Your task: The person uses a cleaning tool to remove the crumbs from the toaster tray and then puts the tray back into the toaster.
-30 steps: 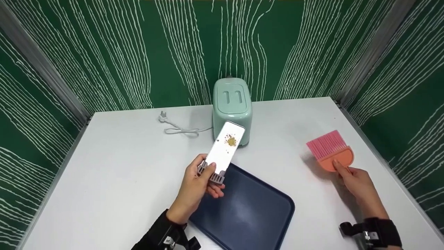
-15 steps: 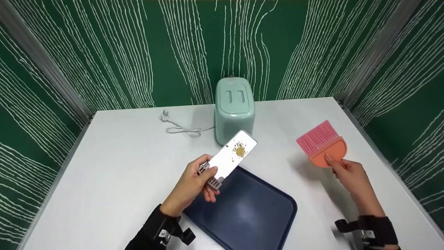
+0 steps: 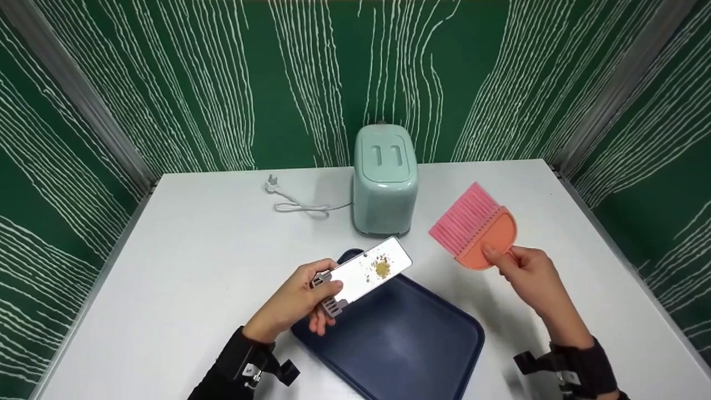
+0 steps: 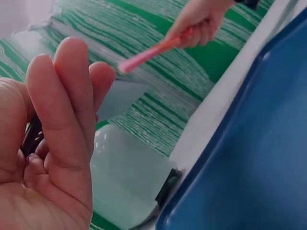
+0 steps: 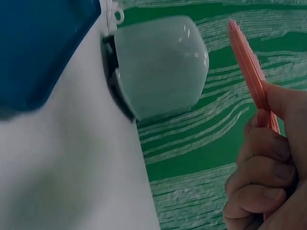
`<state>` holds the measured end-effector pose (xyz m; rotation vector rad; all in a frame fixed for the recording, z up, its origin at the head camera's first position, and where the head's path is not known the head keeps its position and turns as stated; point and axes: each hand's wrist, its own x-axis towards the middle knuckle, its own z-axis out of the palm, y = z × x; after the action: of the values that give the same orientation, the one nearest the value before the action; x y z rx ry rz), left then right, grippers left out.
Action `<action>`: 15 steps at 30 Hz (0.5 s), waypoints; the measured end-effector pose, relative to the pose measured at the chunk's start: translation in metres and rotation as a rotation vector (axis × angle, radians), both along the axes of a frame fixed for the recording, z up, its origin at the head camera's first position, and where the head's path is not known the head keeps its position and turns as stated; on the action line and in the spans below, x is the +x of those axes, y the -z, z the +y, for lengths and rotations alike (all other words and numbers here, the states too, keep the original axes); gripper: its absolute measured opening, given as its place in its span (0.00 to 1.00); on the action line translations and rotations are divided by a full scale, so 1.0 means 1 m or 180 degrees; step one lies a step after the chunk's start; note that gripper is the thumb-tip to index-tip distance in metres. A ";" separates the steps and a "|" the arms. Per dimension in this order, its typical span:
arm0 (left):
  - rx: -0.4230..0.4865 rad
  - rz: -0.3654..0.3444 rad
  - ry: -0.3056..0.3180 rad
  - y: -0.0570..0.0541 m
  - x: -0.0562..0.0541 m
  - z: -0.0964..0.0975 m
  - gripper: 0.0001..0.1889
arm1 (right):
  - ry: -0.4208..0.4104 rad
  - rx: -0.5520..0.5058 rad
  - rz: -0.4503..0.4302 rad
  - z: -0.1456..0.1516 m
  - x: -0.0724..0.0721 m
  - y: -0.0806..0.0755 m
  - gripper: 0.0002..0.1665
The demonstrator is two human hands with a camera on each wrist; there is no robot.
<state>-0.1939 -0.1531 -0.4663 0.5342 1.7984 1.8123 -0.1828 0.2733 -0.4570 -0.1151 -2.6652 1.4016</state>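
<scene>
A: What has the left hand (image 3: 294,300) got?

B: A narrow white strip (image 3: 355,278) with a slotted grey end. The grip is closed on that end, thumb on top; from above, the fingers underneath are mostly hidden.

A: And the yellowish patch?

B: Loose bits (image 3: 381,268) near the strip's far end, too small to identify.

A: The right hand (image 3: 527,272)?

B: Its grip is closed round an orange brush (image 3: 476,232) with pink bristles, raised off the worktop (image 3: 194,250) to the right of the strip. The hand covers most of the handle, and both wrist views catch the brush nearly edge-on.

A: What's below?

B: A dark blue tray (image 3: 405,339), partly covered by the strip and cut off at the head view's bottom edge.

A: Behind that?

B: A mint appliance (image 3: 386,172) with 2 recesses on top. Its white cable (image 3: 303,208) goes out of sight at its left side; the plug (image 3: 271,185) lies loose.
</scene>
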 end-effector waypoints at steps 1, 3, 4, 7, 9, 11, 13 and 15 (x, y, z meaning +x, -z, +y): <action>-0.0035 0.0003 0.0040 0.001 0.000 -0.002 0.12 | -0.0064 0.0031 0.0056 -0.006 0.001 -0.002 0.30; -0.0097 0.0012 0.0118 0.003 -0.001 -0.007 0.12 | -0.0200 0.0086 0.0146 -0.020 0.003 -0.006 0.28; -0.0118 0.0018 0.0159 0.004 -0.002 -0.009 0.12 | -0.0269 0.0098 0.0184 -0.027 0.004 -0.007 0.26; -0.0206 0.0012 0.0231 0.007 -0.003 -0.015 0.13 | -0.0510 0.0136 0.0307 -0.048 0.006 -0.009 0.21; -0.0255 -0.0001 0.0257 0.009 -0.004 -0.019 0.12 | -0.0673 0.0153 0.0368 -0.062 0.007 -0.009 0.19; -0.0287 -0.0031 0.0270 0.010 -0.004 -0.021 0.12 | -0.0813 0.0191 0.0411 -0.075 0.008 -0.009 0.18; -0.0297 -0.0047 0.0303 0.011 -0.004 -0.023 0.12 | -0.0911 0.0266 0.0432 -0.087 0.008 -0.007 0.19; -0.0290 -0.0058 0.0333 0.012 -0.004 -0.024 0.12 | -0.0975 0.0351 0.0421 -0.098 0.007 -0.005 0.19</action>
<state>-0.1980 -0.1770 -0.4779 0.5636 1.7969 1.6521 -0.1755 0.1748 -0.4518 0.3983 -2.7249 1.2798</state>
